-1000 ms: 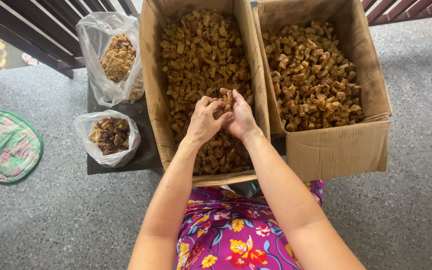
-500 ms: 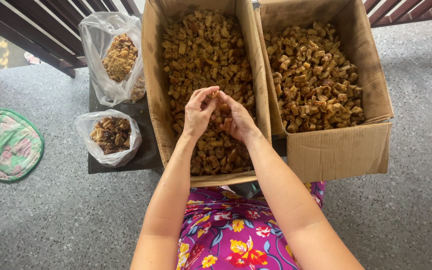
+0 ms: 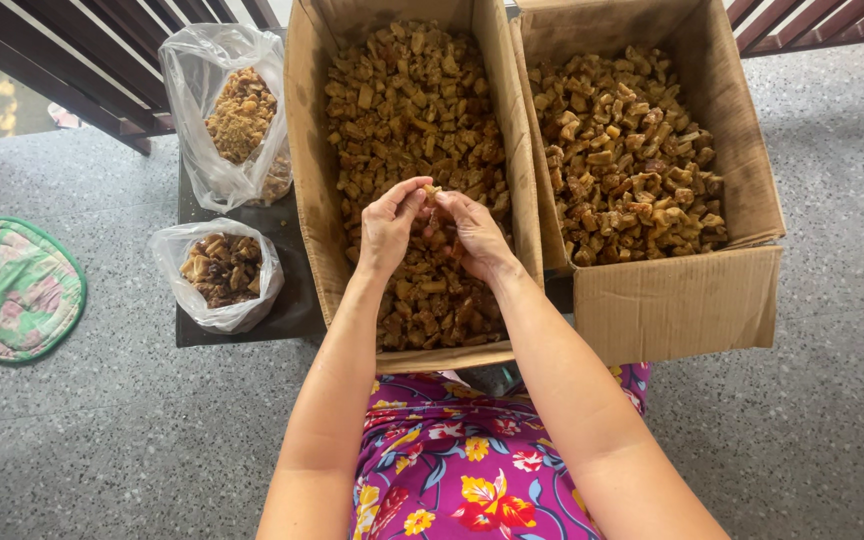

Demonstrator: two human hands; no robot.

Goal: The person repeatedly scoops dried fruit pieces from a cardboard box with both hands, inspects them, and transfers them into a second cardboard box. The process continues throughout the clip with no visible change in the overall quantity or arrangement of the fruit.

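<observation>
- Brown chunk [image 3: 432, 190] sits pinched between the fingertips of my two hands, just above the heap in the left cardboard box [image 3: 304, 150].
- My left hand [image 3: 388, 228] has its grip closed on the chunk from the left; my right hand [image 3: 476, 236] is clamped on it from the right.
- Compared with half a second ago, both hands sit a little higher over the heap, fingertips closer together.
- Right cardboard box [image 3: 677, 300], big plastic bag [image 3: 237, 110] and small plastic bag [image 3: 220, 272] have not moved.
</observation>
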